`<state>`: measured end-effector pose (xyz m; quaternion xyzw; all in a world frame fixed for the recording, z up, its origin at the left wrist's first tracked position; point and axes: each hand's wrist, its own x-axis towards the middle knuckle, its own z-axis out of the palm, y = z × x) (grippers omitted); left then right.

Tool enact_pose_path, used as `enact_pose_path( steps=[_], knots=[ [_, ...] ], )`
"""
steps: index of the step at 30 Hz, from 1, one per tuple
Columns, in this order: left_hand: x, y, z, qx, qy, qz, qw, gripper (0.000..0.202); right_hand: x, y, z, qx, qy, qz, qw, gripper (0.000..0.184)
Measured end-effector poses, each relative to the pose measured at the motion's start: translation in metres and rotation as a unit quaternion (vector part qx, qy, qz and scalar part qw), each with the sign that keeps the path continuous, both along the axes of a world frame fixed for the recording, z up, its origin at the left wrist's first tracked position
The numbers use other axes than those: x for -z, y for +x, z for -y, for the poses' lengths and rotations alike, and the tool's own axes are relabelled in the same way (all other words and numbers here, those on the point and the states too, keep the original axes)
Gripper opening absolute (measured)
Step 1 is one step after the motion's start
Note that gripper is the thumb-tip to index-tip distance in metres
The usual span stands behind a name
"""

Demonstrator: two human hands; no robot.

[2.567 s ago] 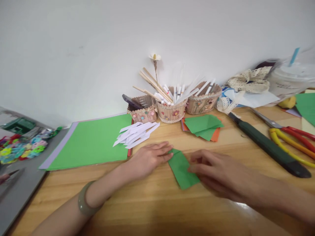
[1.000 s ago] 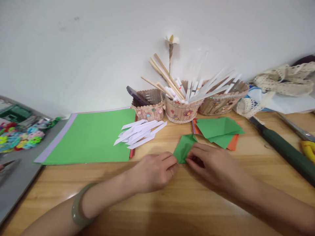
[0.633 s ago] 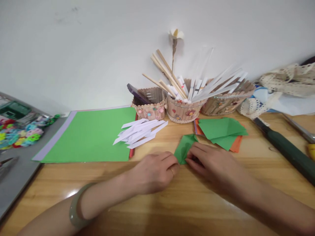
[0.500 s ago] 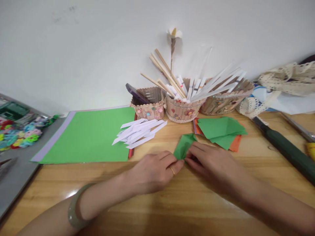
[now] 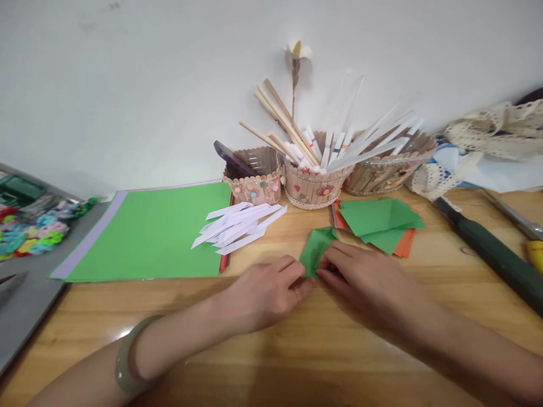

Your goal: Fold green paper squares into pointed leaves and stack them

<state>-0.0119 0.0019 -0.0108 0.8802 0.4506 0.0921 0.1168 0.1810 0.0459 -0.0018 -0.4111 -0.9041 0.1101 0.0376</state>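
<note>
A small piece of green paper (image 5: 314,249) lies at the middle of the wooden table, its near edge between my two hands. My left hand (image 5: 271,291) is closed, pinching the paper's lower left corner; a ring is on one finger. My right hand (image 5: 365,277) is closed on the lower right side of the same paper, its fingertips partly hidden behind the hand. Just beyond the right hand sits a stack of green paper pieces (image 5: 377,220) with orange ones (image 5: 405,243) beneath.
White paper strips (image 5: 241,223) overlap large green sheets (image 5: 144,237) on the left. Behind stand decorated stick baskets (image 5: 318,186) with wooden sticks and markers. A dark green-handled tool (image 5: 496,249) and lace (image 5: 496,130) lie right. Colourful small pieces (image 5: 34,232) are far left.
The view has shifted slightly. Both hands stay at the green paper in nearly the same place, with only small finger movement.
</note>
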Motion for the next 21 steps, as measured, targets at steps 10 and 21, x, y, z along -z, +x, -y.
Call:
enact_pose_path(
  steps=[10,21],
  knots=[
    [0.0050,-0.0017,0.0015,0.019,0.051,-0.004,0.998,0.022,0.0035,-0.0002,0.0025,0.001,0.053,0.012,0.999,0.015],
    [-0.0040,0.0013,0.0002,0.023,0.073,-0.025,0.997,0.024,0.0095,0.0091,0.0016,-0.041,0.077,-0.029,0.996,0.004]
  ],
)
